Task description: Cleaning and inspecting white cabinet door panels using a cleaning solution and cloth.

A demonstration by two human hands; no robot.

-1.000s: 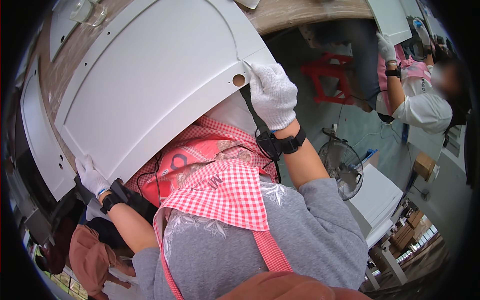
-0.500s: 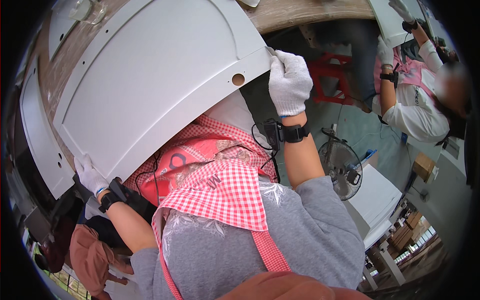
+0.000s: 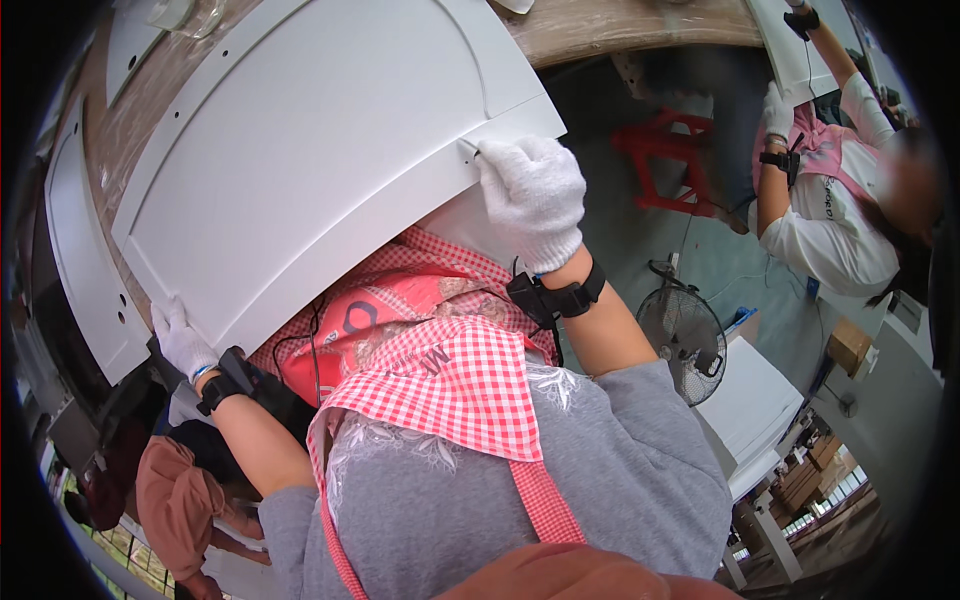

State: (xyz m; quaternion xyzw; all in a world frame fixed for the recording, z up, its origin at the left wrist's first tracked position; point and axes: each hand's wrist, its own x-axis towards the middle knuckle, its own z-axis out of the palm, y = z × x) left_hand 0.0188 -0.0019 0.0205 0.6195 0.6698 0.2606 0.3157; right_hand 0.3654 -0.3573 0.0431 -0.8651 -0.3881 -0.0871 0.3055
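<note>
"Where is your white framed panel (image 3: 320, 140)?"
"Across the near edge of the table (image 3: 640, 25), overhanging toward your lap."
"And my hands?"
"Your right hand (image 3: 535, 195) is curled, pinching a thin piece (image 3: 467, 147) at the panel's near border; I can't tell its kind. Your left hand (image 3: 183, 340), loosely extended, touches the near-left corner; its underside grip is hidden."
"Beyond?"
"A second panel (image 3: 85, 250) at the table's left edge."

My white panel (image 3: 300, 150) runs off the top edge; my right hand (image 3: 533, 195) mostly hides what may be a thin tool (image 3: 468, 146).
</note>
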